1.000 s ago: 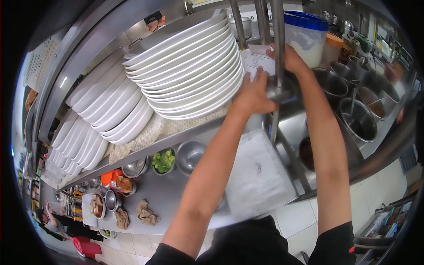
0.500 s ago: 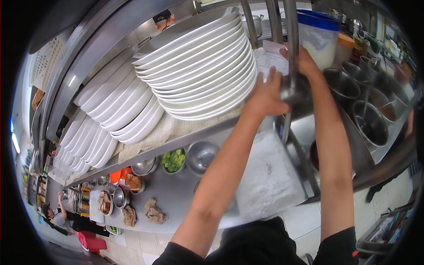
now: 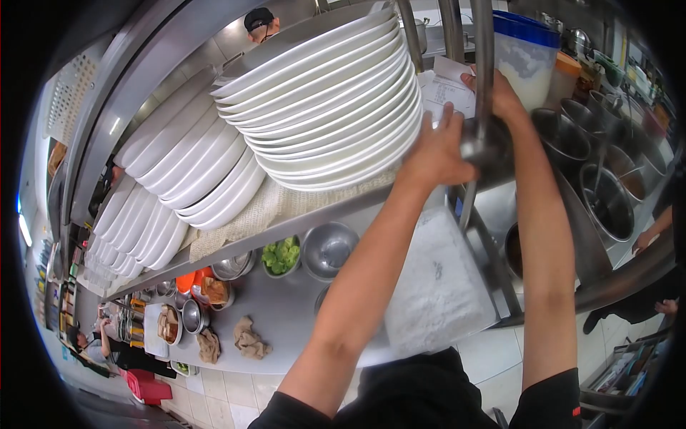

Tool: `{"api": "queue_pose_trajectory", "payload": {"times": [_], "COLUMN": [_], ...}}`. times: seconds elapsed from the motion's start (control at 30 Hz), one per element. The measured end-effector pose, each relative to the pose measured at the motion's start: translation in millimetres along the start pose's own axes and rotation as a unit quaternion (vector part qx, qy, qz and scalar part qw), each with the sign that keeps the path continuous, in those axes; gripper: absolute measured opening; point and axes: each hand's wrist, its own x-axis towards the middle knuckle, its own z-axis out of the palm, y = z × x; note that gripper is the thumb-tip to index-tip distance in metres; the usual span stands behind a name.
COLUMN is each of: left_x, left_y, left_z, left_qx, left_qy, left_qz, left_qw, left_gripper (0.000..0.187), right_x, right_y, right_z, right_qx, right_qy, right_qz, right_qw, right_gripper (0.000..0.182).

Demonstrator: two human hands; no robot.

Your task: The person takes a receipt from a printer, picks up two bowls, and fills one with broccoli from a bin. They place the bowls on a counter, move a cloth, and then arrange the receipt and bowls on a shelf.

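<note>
On a metal shelf stands a tall stack of white plates. A printed paper slip lies to the right of the stack, near a metal post. My left hand is beside the stack's right edge, its fingers spread, just below the slip. Behind the post, my right hand reaches to the slip's right edge, with its fingertips at the paper. The post partly hides that hand. A clear tub with a blue lid stands right behind my right hand.
More white dishes are stacked at left. Metal pots stand at right. Below lie bowls, a bowl of green leaves, brown cloths and a white block. Other people are at the far left, top and right edge.
The view has shifted slightly. Both hands stay near the slip, with little movement. More of the person at the right edge now shows, including a hand.
</note>
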Motion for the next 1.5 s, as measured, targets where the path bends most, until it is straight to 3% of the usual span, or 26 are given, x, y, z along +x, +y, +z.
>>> {"api": "queue_pose_trajectory", "payload": {"times": [0.4,0.5,0.6,1.5], "left_x": [0.5,-0.1,0.5,2.5], "left_y": [1.1,2.0,1.6,-0.5], "left_z": [-2.9,-3.9,-3.6,-1.8], "left_qx": [-0.002,-0.003,0.003,-0.003], "left_qy": [-0.016,-0.02,-0.018,-0.023], "left_qz": [-0.006,-0.006,-0.003,0.002], "left_qw": [1.0,1.0,1.0,1.0], "left_gripper": [0.1,0.1,0.1,0.098], "right_x": [4.2,6.5,3.8,3.4], "right_y": [6.7,3.3,4.1,7.0], "right_z": [2.5,-6.9,1.9,2.2], "right_qx": [0.009,0.029,0.005,0.02], "right_qy": [-0.007,-0.099,-0.01,-0.01], "right_qz": [0.002,0.049,0.015,-0.003], "right_qw": [1.0,0.993,1.0,1.0], "right_gripper": [0.049,0.077,0.047,0.049]}}
